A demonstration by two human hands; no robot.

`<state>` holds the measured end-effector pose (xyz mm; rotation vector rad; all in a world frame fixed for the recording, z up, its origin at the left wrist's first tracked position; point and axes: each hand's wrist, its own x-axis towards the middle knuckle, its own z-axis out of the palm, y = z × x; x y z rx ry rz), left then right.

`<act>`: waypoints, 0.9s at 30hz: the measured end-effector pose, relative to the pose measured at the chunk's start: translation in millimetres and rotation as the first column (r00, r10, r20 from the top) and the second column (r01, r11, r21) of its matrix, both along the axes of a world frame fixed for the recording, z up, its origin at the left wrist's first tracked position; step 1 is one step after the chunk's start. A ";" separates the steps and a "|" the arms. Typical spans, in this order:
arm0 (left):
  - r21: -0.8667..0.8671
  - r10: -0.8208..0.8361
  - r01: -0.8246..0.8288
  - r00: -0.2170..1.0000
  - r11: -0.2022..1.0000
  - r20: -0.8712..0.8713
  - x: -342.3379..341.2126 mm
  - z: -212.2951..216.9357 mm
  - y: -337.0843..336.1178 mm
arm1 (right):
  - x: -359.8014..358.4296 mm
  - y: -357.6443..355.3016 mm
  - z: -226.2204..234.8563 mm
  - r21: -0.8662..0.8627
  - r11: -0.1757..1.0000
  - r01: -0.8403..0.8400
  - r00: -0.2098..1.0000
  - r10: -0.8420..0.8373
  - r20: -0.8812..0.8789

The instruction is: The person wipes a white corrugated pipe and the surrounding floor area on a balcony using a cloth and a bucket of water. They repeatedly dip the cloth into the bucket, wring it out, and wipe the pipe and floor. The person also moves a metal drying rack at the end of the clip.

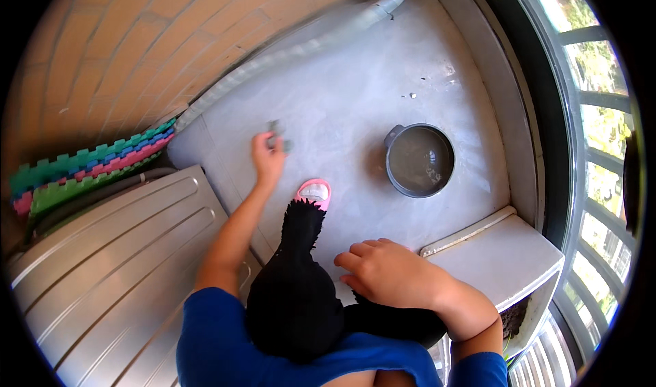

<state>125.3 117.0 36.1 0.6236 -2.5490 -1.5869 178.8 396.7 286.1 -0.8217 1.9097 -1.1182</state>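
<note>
My left hand (268, 158) reaches down to the pale grey floor on the left. Its fingers are closed on a small grey-green object (275, 126), which is blurred, so I cannot make out its kind. Just behind that hand is a pink and white slipper (315, 191) on my foot, below a black trouser leg (295, 291). My right hand (386, 271) hangs over my other knee with nothing visible in it. Its fingers are loosely bent, with the thumb apart. To the right of the slipper stands a round grey basin (420, 160) holding murky water.
A pale hose (253, 69) runs along the brick wall (130, 42). Colourful foam mats (96, 165) and a ribbed metallic panel (130, 264) are at left. A white planter (502, 250) with soil stands at right, beside the barred window (601, 134). Small bits (413, 95) lie beyond the basin.
</note>
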 end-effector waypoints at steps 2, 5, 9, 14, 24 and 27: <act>-0.561 -0.160 0.124 0.987 0.819 -0.015 43.1 -14.8 -87.8 | 2.4 -7.5 5.5 -0.075 0.996 -0.038 0.999 0.038 -0.009; -0.353 0.144 0.156 0.710 0.922 0.689 112.8 -8.2 -106.4 | 2.9 -8.2 3.8 -0.067 0.993 -0.098 0.995 0.098 0.010; -0.430 0.210 0.137 0.718 0.892 0.663 174.6 -18.8 -72.0 | 3.5 -15.8 8.5 0.003 0.988 -0.155 0.988 0.155 -0.025; -0.405 -0.205 0.272 0.958 0.873 0.201 90.2 -52.9 -23.8 | 11.3 -15.7 4.2 0.026 0.987 -0.158 0.987 0.158 -0.002; -0.272 -0.531 0.484 0.837 0.832 -0.135 -75.8 -45.9 200.2 | 1.1 -7.6 -7.5 0.047 0.999 -0.021 0.999 0.022 -0.028; -0.084 -0.549 0.542 0.831 0.836 -0.094 -92.2 -38.1 221.3 | -21.0 10.9 -22.1 0.005 0.970 0.242 0.969 -0.242 -0.044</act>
